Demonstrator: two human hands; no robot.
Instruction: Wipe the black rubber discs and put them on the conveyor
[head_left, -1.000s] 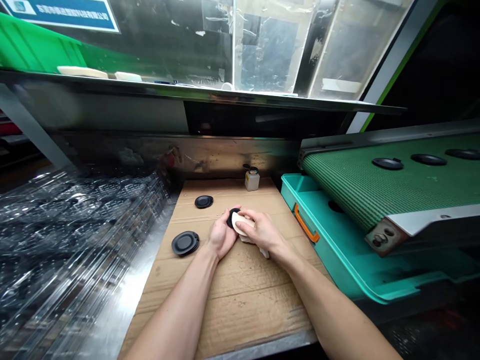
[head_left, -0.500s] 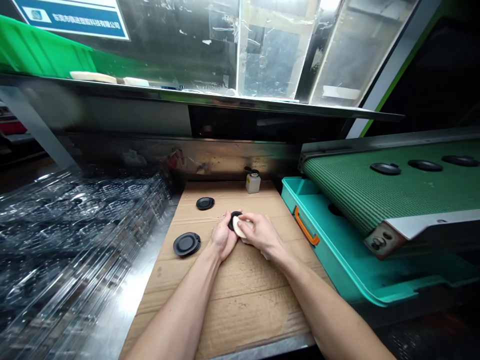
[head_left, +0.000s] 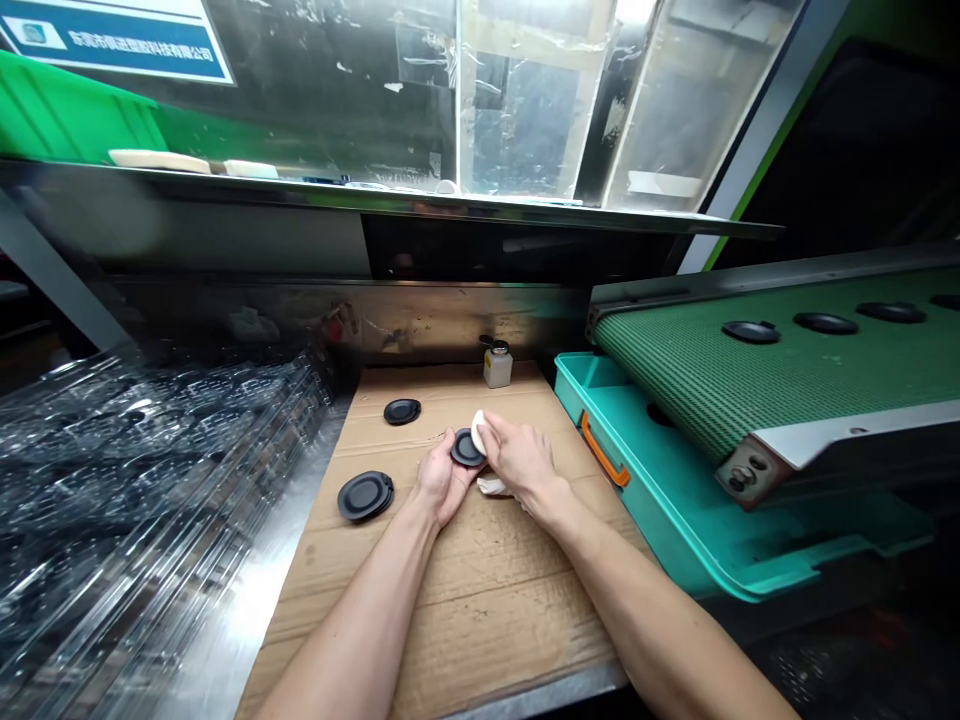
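Observation:
Over the middle of the cardboard sheet, my left hand grips a round black plastic lid by its edge. My right hand is closed on a white pad, which rests against the lid's right rim. A crumpled white cloth shows below my right hand; whether that hand holds it too I cannot tell. To the left lie a small stack of black lids and, farther back, another black lid.
A small white bottle stands at the back of the cardboard. On the right are a teal bin and a green conveyor belt carrying several black lids. Clear plastic trays are piled at left. A metal shelf crosses above.
The white pad has moved from across the lid to its right rim, tilting more upright. More of the lid's face shows. The view has shifted slightly, and the belt's lids sit a little farther along.

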